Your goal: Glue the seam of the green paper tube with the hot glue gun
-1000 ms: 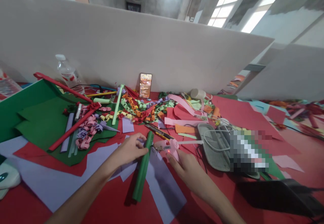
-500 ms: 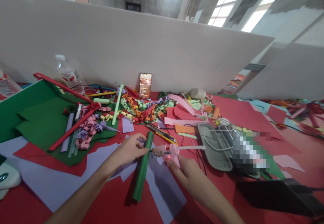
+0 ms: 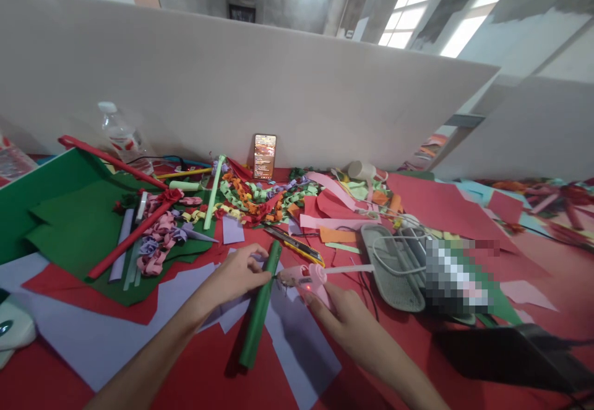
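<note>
Left hand [image 3: 239, 275] pinching the upper part of a rolled green paper tube [image 3: 260, 305], fingers closed around it near its far end. Right hand [image 3: 342, 315] wrapped around the handle of a pink hot glue gun [image 3: 304, 276], index finger stretched along its underside, nozzle pointing left and touching or almost touching the tube just beside the left fingertips. Small red light glowing on the gun body; white glue stick jutting out behind it to the right.

Green tube long, slim, smooth and dark green, lying at a slant at centre front of the table, near end toward the viewer, resting across lilac paper sheets [image 3: 297, 348] over red paper [image 3: 204, 373].

Open room in front of the hands only: flat sheets at the near edge, with a black flat object [image 3: 505, 351] at lower right. Left, crumpled green paper [image 3: 69, 224] with a red paper rod [image 3: 132, 237] and curled pink and lilac strips. Behind the hands, a utility knife [image 3: 297, 244], then a heap of coloured paper chains [image 3: 260, 196]. Right of the gun and near it, a grey pouch [image 3: 392, 268] with white cord coiled on it.

Far edge shut off by a pale partition wall [image 3: 278, 88]; a lit phone [image 3: 265, 156] leaning upright against it, a water bottle [image 3: 118, 135] far left.
</note>
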Demonstrator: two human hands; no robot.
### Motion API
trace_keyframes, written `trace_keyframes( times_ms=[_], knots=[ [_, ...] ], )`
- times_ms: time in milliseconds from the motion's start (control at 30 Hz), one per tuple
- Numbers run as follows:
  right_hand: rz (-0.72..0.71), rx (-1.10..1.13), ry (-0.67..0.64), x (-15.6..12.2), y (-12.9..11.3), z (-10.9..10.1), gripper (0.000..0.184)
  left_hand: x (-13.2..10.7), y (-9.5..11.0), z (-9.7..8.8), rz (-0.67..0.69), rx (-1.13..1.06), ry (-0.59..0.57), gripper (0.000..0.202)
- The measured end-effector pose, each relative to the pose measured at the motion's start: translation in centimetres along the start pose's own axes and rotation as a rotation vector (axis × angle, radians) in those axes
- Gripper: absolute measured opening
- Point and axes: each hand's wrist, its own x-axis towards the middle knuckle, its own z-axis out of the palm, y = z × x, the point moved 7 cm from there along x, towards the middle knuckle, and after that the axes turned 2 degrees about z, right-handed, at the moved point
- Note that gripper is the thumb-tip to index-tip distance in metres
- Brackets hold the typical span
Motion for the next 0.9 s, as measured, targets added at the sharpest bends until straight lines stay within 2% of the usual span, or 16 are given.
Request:
trace_keyframes(
  times_ms=[233, 633, 767, 900],
  knots=[
    [-0.029, -0.014, 0.042, -0.1, -0.1, 0.1, 0.037, -0.1, 0.6, 0.1, 0.005, 0.062, 0.003, 0.034],
    [-0.062, 0.042, 0.010, -0.6, -0.3, 0.3, 0.034, -0.8, 2.0, 0.2, 0.040, 0.174, 0.005, 0.032],
    [-0.070, 0.019, 0.029, -0.8, -0.2, 0.4, 0.037, -0.9, 1.8, 0.3, -0.013, 0.139, -0.025, 0.036],
    [-0.072, 0.017, 0.010, -1.0, -0.2, 0.6, 0.039, -0.8, 1.7, 0.3, 0.002, 0.167, -0.017, 0.035]
  ],
)
